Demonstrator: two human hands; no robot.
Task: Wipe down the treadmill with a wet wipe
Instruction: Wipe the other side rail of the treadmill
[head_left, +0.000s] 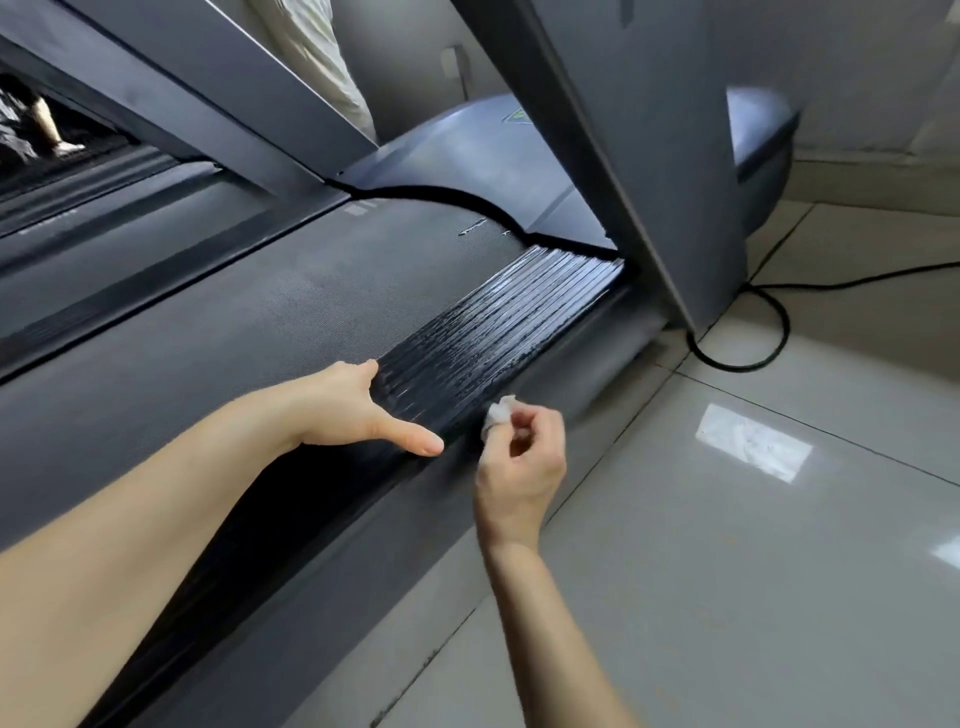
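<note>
- Head view: the left hand (358, 410) lies flat with fingers straight on the treadmill (291, 322), at the inner edge of the ribbed side rail (498, 317); judging by the lean of the forearm, it props the person's weight while they reach low.
- The right hand (524, 447) pinches a small bunched wet wipe (497, 411) in curled fingertips, pressing it to the rail's outer edge, just beside the left thumb.
- The wad is held small, probably so it can follow the narrow grooves.
- The rail beyond the hands glistens wet, so I judge that stretch is done and the nearer part remains.
- A black cable (769, 322) loops on the tiled floor (727, 571) beside the upright (623, 156).
- No containers show, nor any wipe packet.
</note>
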